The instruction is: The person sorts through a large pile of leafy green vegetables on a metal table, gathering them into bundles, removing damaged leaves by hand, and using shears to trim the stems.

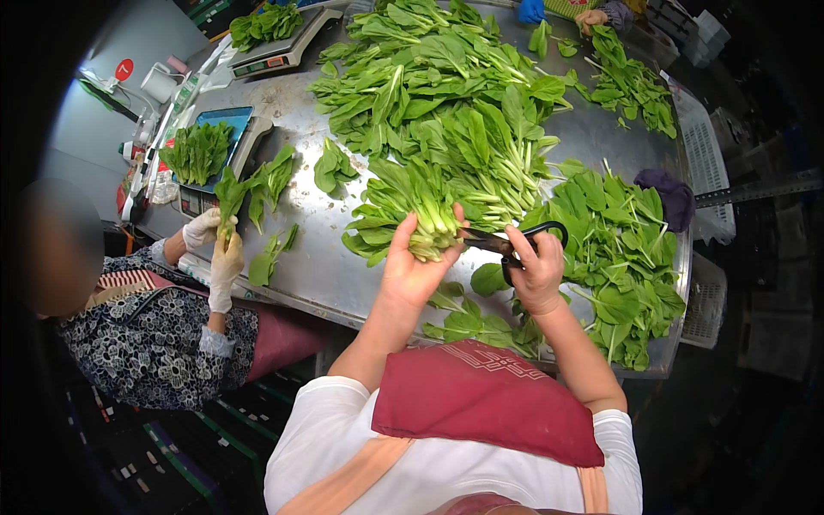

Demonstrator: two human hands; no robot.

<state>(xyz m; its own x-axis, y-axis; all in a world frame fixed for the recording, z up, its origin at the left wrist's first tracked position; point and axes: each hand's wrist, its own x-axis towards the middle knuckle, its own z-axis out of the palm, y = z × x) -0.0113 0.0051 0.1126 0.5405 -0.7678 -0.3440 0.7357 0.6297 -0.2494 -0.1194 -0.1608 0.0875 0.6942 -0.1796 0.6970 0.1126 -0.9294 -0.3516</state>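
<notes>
My left hand [412, 273] is wrapped around a bunch of leafy greens [428, 215], its pale stem ends towards me. In my right hand [539, 273] is a pair of black-handled scissors [492, 243]. The blades reach the right side of the bunch, close to the stem ends and my left fingers; whether they stand apart cannot be made out. Behind the bunch lies a large heap of greens [444, 77] on the steel table [302, 257]. Loose leaves [470, 322] lie below my hands, near the table's front edge.
A pile of leaves [618, 257] covers the right side, with a purple cloth [669, 196] beside it. On the left, a co-worker's gloved hands [222, 257] hold greens near a loaded scale [248, 151]. Another scale [286, 48] stands farther back. Another person's hand [591, 19] shows at the far right.
</notes>
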